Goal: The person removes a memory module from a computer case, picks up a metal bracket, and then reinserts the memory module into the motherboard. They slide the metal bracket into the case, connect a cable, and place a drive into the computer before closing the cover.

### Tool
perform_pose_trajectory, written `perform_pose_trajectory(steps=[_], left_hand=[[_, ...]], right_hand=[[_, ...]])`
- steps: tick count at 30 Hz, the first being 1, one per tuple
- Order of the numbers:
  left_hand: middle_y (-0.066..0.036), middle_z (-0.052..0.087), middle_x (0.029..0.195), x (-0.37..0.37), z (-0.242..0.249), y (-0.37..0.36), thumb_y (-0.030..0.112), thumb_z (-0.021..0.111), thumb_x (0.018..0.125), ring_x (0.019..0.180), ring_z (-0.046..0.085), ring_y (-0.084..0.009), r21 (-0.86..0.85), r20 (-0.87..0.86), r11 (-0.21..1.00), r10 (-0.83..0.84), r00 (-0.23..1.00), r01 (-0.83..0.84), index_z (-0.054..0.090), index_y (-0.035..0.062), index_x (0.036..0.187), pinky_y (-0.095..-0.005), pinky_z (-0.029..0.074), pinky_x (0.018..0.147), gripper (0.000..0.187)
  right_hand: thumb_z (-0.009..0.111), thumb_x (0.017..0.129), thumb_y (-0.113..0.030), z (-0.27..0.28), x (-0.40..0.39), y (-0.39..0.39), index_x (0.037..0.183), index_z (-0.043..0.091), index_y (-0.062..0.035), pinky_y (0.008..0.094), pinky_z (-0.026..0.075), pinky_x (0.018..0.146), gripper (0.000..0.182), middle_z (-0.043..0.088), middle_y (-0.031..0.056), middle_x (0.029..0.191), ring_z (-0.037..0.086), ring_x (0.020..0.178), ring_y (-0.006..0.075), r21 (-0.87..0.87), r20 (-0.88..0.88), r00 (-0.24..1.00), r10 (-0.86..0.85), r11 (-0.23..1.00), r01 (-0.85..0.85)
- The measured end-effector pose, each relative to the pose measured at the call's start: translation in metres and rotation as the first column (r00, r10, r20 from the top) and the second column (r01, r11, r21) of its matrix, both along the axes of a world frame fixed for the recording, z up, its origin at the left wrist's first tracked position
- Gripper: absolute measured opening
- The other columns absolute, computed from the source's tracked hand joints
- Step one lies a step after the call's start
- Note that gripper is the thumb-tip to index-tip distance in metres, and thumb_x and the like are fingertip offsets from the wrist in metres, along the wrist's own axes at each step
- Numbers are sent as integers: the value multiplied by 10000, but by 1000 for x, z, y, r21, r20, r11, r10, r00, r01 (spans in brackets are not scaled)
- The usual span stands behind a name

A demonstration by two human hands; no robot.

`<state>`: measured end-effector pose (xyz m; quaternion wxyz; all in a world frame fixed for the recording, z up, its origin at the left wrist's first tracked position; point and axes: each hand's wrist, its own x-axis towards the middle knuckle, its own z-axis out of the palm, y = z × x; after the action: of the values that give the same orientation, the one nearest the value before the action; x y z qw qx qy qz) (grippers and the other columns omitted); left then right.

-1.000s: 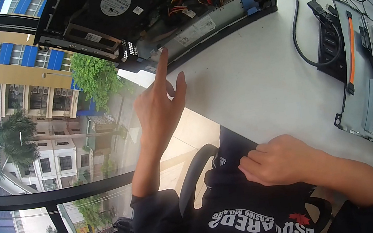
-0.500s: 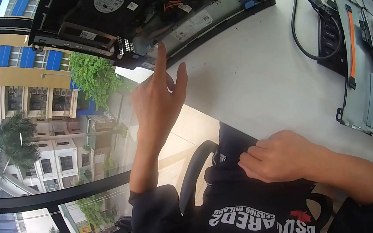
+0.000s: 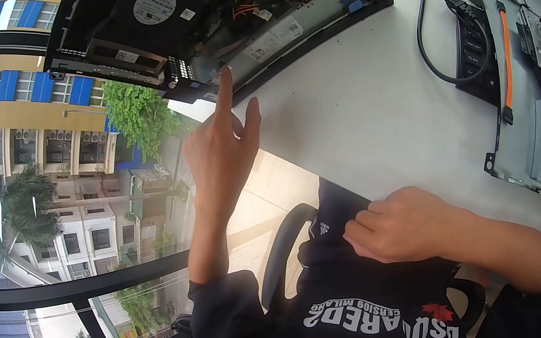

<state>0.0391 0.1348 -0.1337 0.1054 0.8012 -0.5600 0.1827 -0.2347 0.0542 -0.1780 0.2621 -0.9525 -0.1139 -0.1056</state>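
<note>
My left hand (image 3: 215, 153) has its index finger and thumb stretched apart and holds nothing. Its index fingertip is at the near edge of an open black computer case (image 3: 130, 74), by the metal power supply (image 3: 275, 39); whether it touches cannot be told. Inside the case are a round black fan (image 3: 155, 6) and coloured wires (image 3: 250, 7). My right hand (image 3: 395, 227) is closed in a fist in front of my body, near the table edge, with nothing visible in it.
The white table (image 3: 352, 108) runs to the right. On it lie a black cable (image 3: 424, 34), a black device (image 3: 474, 58) and a metal panel (image 3: 521, 159) with an orange cable (image 3: 509, 60). A window (image 3: 17, 298) is at the left, a chair (image 3: 282, 244) below.
The view has shifted slightly, so the case and panel sit a little further left. My left hand still points at the case edge, and my right fist stays as it was.
</note>
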Motion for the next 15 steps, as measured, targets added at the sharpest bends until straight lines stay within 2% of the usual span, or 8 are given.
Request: perform_pose_trajectory(steps=[7, 15], left_hand=[[1, 589, 525, -1, 0, 2, 303, 698, 954, 425, 570, -185, 43, -2, 999, -1, 1000, 1, 514, 124, 1523, -332, 405, 466, 625], [1, 590, 529, 3, -2, 5, 286, 701, 951, 432, 570, -184, 9, -19, 1000, -9, 1000, 9, 481, 132, 1548, -333, 396, 463, 654]], right_hand=[[642, 875, -124, 1, 0, 0, 861, 626, 3, 356, 561, 521, 130, 675, 92, 711, 706, 629, 233, -5, 2, 1000, -3, 1000, 3], [644, 887, -144, 0, 0, -1, 850, 621, -12, 344, 556, 512, 139, 672, 76, 709, 697, 625, 218, -15, 17, 1000, -13, 1000, 14]])
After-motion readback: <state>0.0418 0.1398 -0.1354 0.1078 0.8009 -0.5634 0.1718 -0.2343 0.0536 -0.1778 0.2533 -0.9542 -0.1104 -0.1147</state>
